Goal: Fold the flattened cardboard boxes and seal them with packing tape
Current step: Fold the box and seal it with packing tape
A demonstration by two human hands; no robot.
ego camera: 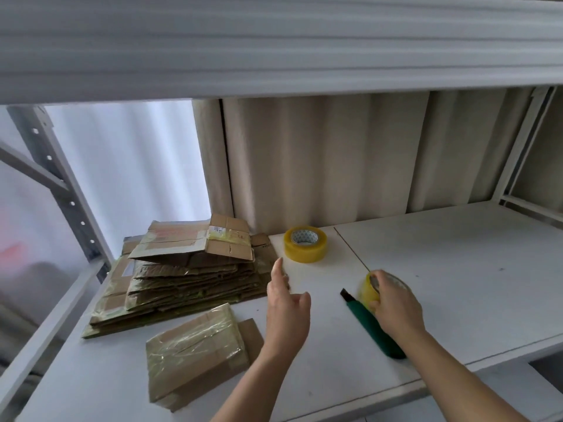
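A stack of flattened cardboard boxes (185,275) lies at the left of the white shelf (457,269). In front of it lies a single flattened box (195,351) covered with clear tape. My left hand (286,309) hovers open, fingers straight, just right of the stack. My right hand (393,303) grips a yellow roll of packing tape (369,289) standing on the shelf. A second yellow tape roll (305,243) sits further back near the wall. A green utility knife (370,325), blade out, lies partly under my right wrist.
A corrugated beige wall panel (335,159) closes the back. A grey shelf board (274,41) hangs low overhead. Metal uprights (61,190) stand at the left, and a white frame post (518,147) at the right. The shelf's front edge runs below my forearms.
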